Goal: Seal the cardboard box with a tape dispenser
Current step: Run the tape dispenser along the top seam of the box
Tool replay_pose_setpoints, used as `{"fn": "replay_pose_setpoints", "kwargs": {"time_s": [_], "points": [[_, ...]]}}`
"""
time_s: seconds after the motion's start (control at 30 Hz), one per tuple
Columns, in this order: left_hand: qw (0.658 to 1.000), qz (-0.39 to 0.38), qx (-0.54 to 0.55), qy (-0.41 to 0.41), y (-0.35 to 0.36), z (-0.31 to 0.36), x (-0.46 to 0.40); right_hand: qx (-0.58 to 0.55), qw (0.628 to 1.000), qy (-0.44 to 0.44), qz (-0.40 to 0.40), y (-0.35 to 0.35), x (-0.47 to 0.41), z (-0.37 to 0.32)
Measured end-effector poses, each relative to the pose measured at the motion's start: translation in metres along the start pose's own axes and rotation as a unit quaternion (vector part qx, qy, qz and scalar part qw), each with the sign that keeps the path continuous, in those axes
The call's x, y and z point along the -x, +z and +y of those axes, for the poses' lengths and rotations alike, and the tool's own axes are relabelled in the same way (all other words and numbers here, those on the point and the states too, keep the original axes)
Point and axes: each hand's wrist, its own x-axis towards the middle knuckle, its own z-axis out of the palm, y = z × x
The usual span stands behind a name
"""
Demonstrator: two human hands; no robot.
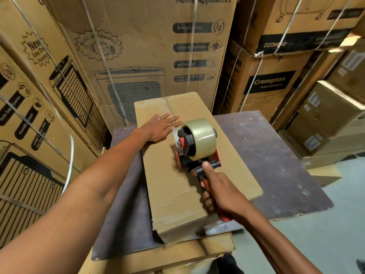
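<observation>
Box [173, 186]: closed, flaps down; lies on board [266, 155]; contents hidden
Dispenser [195, 144]: on box top, at centre seam
Left hand [161, 126]: flat, fingers straight, pressing box top
Right hand [217, 186]: fingers wrapped round dispenser handle

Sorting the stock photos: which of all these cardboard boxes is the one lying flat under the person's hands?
The plain unprinted cardboard box on the dark table, under the flat left hand; the surrounding boxes are printed and strapped.
</observation>
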Motion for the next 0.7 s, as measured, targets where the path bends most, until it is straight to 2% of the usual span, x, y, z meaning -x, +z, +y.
{"fn": "replay_pose_setpoints", "kwargs": {"time_s": [0.3, 0.4, 0.53, 0.7], "points": [[0.999, -0.004, 0.006, -0.034, 0.003, 0.016, 0.002, -0.028, 0.999, 0.019, -0.014, 0.001, 0.025, 0.002], [1.0, 0.007, -0.006, -0.003, 0.009, 0.041, 0.019, -0.039, 0.999, 0.03, -0.02, 0.0, 0.023, 0.001], [0.998, 0.03, 0.041, 0.044, 0.011, 0.08, 0.066, -0.055, 0.997, 0.04, -0.026, -0.001, 0.023, 0.0], [0.999, 0.032, 0.003, -0.001, 0.004, 0.104, 0.088, -0.064, 0.997, 0.03, -0.028, 0.002, 0.024, 0.0]]}}
